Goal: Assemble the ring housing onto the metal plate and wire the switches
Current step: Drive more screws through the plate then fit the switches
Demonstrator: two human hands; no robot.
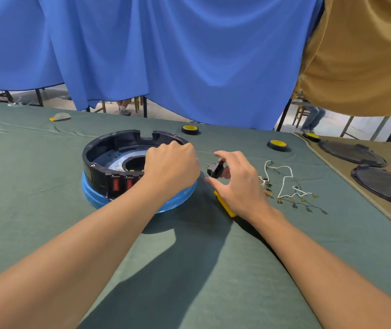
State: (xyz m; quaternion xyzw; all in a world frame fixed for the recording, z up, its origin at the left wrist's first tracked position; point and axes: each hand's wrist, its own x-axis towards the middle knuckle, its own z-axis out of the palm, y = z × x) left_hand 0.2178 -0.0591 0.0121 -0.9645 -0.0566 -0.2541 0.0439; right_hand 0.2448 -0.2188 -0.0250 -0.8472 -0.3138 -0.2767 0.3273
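Two tape rolls (190, 129) lie beyond, white wires (284, 184) to the right and a yellow tool (225, 206) partly under the right hand (239, 184), which pinches a black switch (216, 169) just beside the ring housing (109, 148) on its blue-filmed plate (91, 194), whose near rim the left hand (171, 166) grips.

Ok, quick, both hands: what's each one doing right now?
Left hand: fingers curled over the ring housing rim, gripping it.
Right hand: pinching a black switch.
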